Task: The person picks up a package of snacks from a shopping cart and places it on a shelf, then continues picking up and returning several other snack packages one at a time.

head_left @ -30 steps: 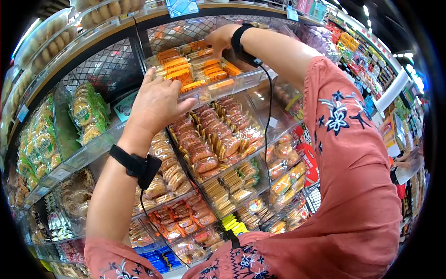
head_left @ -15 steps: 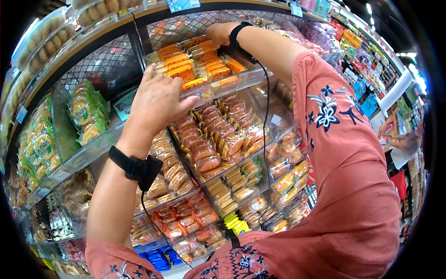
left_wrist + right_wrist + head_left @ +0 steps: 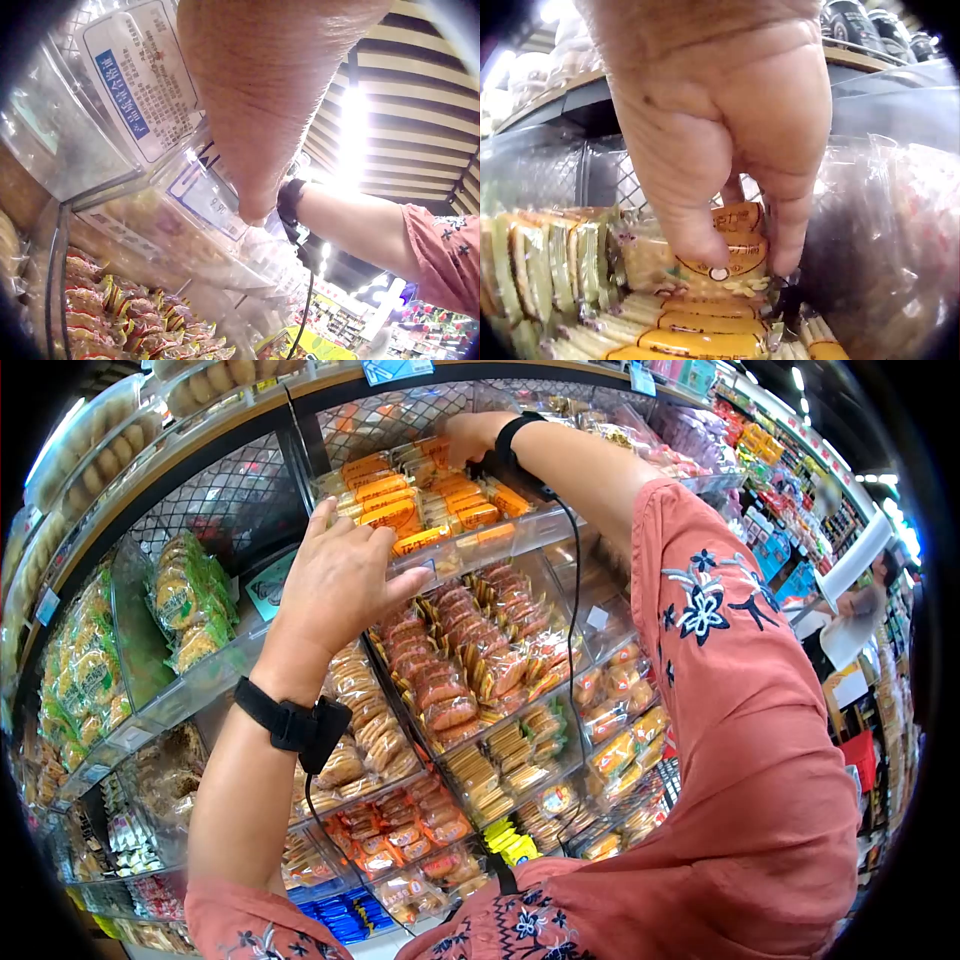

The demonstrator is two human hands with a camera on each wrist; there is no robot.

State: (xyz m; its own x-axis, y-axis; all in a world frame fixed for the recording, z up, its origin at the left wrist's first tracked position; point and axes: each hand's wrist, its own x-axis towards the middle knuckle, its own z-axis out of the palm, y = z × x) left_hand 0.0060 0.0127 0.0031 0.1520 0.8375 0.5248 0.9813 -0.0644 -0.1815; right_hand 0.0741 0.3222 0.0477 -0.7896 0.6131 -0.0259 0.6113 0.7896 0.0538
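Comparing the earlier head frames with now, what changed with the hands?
The right hand moved toward the back of the bin of orange packets; whether it took hold of or released one is unclear. The left hand stayed by the bin's front edge, fingers extended.

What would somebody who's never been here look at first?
Probably the bright orange packets in the clear bin near the top of the head view, with the person's right grip at the back of them. Next, maybe the coral-red shirt filling the right side, with dark flower stitching on its sleeve. Then the green-tinted snack bags on the left.
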